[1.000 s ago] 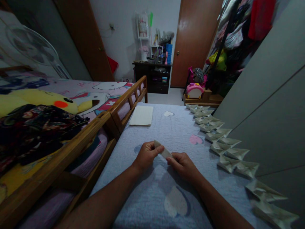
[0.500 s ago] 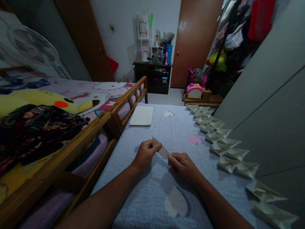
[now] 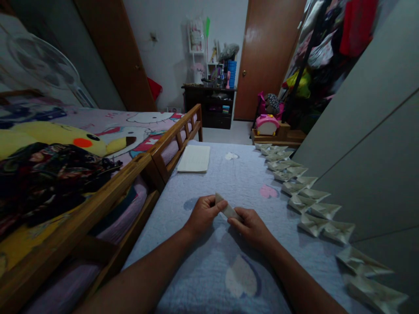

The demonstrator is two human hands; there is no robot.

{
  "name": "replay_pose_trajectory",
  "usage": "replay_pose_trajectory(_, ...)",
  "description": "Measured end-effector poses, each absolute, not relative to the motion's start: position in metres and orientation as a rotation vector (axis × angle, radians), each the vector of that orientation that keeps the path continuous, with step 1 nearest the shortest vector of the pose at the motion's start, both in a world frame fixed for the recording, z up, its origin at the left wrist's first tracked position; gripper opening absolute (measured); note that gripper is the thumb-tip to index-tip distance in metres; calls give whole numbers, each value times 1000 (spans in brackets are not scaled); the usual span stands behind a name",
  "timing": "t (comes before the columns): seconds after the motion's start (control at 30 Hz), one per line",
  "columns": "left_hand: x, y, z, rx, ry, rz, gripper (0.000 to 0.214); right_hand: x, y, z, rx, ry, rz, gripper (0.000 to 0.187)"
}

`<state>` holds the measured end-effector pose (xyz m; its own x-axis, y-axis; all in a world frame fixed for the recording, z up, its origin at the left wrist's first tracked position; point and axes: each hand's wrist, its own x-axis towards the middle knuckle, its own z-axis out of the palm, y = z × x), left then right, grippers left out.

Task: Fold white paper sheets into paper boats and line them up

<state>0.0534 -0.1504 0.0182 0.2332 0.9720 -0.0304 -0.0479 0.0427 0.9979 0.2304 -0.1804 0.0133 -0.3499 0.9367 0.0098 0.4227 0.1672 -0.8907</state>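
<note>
Currently, a folded paper strip point(image 3: 230, 212) is up between the two hands, on the near side of the paper stack point(image 3: 194, 159) and a little to its right, apparently just above the bedspread point(image 3: 229, 181). Left hand point(image 3: 203, 214): nearly closed, thumb on top of the strip's far-left end, fingers curled beneath. Right hand point(image 3: 251, 224): also nearly closed, the near-right end pinched between thumb and curled fingers; how firmly it presses cannot be told. Handling estimate: very light, dry paper, unlikely to slip; the layered folds should make it stiffer along its length than a single sheet, yet it will still crease, spring open or tear if twisted hard. Best hold is probably at the two ends, thumb over fingers, with light pressure along the folded edges and the middle left uncrushed. Compared with the frame half a second ago: the left hand has shifted slightly rightward, the gap between the hands is smaller, and the strip shows a narrower face, with less of it exposed between the thumbs. The paper stack keeps its place, as do the folded paper shapes point(image 3: 313, 225), which run in a line well to the right of the stack and toward the person. The wooden rail point(image 3: 176, 138) stands just left of the stack, likewise unchanged.
</note>
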Motion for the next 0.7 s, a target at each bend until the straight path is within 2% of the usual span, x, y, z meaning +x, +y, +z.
replay_pose_trajectory(0.13, 51, -150, 21, 1233, 1070, 1076, 41, 232, -180, 12, -1268, -1858, 1153, 18)
replay_pose_trajectory(0.43, 46, -147, 20, 1275, 1117, 1147, 49, 231, -183, 17, -1254, -1862, 1266, 39)
replay_pose_trajectory(0.6, 45, -143, 19, 1190, 1059, 1194, 33, 232, -183, 14, -1238, -1870, 1295, 40)
replay_pose_trajectory(0.7, 44, -141, 19, 1157, 1061, 1215, 31, 234, -182, 15, -1198, -1921, 1251, 40)
